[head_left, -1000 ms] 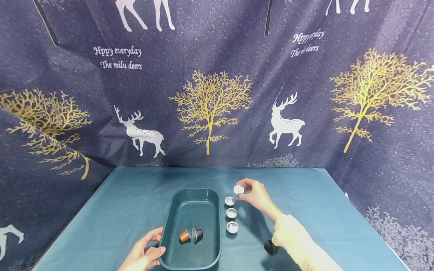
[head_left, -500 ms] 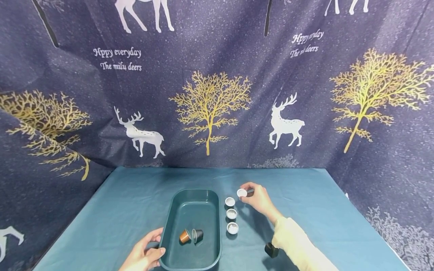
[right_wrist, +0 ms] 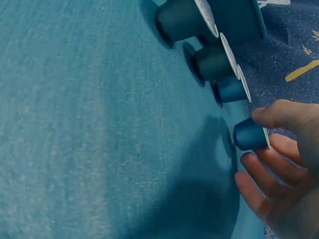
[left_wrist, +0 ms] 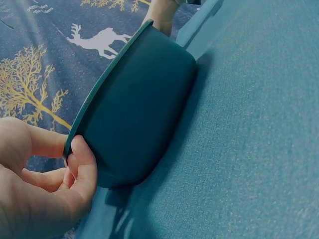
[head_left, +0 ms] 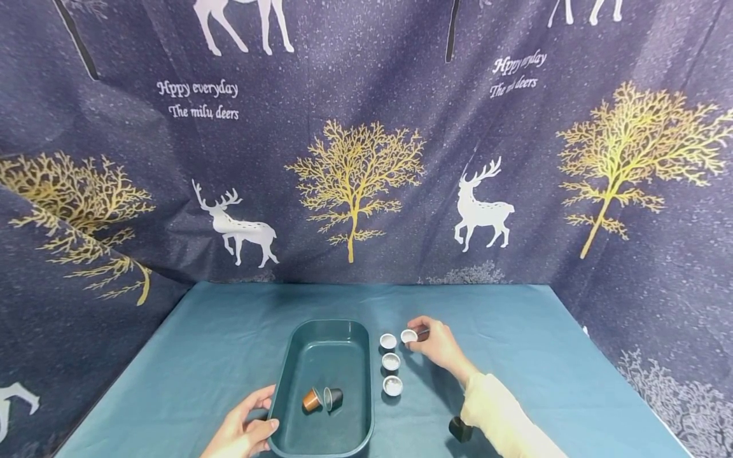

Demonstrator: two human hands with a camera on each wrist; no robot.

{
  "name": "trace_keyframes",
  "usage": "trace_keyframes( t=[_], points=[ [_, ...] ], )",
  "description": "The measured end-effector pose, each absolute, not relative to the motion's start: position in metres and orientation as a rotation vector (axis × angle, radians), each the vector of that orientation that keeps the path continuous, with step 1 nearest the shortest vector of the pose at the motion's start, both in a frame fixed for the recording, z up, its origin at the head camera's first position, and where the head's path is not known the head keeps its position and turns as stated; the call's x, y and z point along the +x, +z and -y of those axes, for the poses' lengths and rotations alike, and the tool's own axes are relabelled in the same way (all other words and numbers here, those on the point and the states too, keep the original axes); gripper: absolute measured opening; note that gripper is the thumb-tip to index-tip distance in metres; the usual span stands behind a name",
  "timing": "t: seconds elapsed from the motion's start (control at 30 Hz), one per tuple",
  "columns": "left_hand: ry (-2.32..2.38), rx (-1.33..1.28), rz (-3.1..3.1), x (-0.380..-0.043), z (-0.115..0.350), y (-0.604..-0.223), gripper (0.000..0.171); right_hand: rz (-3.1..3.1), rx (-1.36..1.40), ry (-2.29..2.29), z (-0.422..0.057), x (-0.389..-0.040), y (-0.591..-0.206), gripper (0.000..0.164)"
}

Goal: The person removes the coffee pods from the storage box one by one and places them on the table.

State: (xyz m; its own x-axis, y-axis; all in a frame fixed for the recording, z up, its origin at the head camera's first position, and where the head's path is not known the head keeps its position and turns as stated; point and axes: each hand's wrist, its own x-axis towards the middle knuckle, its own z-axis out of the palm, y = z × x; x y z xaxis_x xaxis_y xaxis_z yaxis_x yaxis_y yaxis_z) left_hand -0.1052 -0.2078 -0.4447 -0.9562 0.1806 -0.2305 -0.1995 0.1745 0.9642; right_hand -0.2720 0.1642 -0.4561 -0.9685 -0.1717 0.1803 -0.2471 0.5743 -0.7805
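Observation:
In the head view my right hand pinches a coffee capsule between thumb and fingers, its pale lid facing up. The right wrist view shows this capsule as blue, low over the cloth. Just left of it, three capsules stand lid up in a line: a far one, a middle one and a near one. My left hand grips the left rim of a dark green tray. Inside the tray lie an orange capsule and a black capsule, both tipped over.
A small black object sits beside the right sleeve. A blue-green cloth covers the table, and a dark curtain printed with deer and trees hangs behind its far edge.
My right hand has lowered the capsule and drawn it slightly nearer and to the right, beside the far capsule of the line. My left hand stays on the tray's rim.

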Motion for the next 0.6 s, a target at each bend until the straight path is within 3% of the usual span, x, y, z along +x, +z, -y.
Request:
trace_keyframes(
  t=[0.23, 0.6],
  points=[
    [1.834, -0.031, -2.169, -0.1057, 0.2078, -0.4442, 0.071, 2.714, 0.381, 1.349, -0.1647, -0.2696, -0.4587, 0.04],
    [1.824, -0.04, -2.175, -0.1064, 0.2081, -0.4447, 0.071, 2.75, 0.418, 1.373, -0.1667, -0.2701, -0.4598, 0.032]
  ],
)
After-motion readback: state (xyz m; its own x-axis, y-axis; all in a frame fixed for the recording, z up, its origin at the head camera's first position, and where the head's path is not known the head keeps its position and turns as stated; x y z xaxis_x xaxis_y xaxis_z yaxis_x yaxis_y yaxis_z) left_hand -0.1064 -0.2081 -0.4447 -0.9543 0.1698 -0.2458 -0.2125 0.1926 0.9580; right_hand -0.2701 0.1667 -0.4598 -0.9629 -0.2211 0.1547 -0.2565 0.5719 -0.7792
